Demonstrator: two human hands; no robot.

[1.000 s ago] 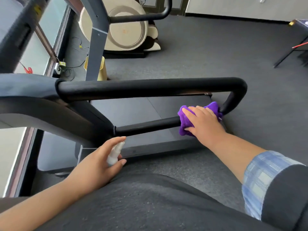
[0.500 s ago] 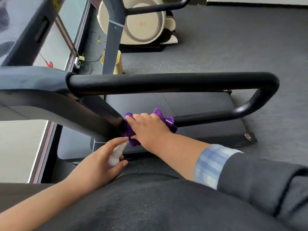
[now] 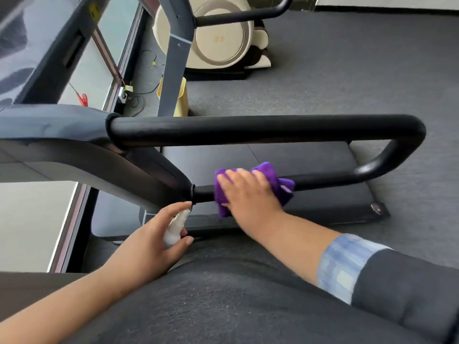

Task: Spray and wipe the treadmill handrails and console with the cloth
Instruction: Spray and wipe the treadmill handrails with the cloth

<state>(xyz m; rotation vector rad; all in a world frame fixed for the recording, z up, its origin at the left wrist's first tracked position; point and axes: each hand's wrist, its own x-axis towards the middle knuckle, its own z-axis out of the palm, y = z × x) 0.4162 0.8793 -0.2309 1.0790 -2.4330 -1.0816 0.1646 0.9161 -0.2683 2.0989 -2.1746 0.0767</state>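
Note:
The treadmill's black looped handrail runs left to right across the view, its lower bar coming back to the grey console frame. My right hand grips a purple cloth wrapped round the lower bar, a short way right of the frame joint. My left hand holds a small white spray bottle just below that joint, nozzle pointing up toward the bar.
The treadmill deck lies under the rail. A second machine's grey post, a yellow bin and a beige round machine stand behind. A window wall runs along the left; grey carpet spreads right.
My right hand slid the cloth along the lower bar from its far right end to the frame joint, then back a little to the right. The left hand stayed put.

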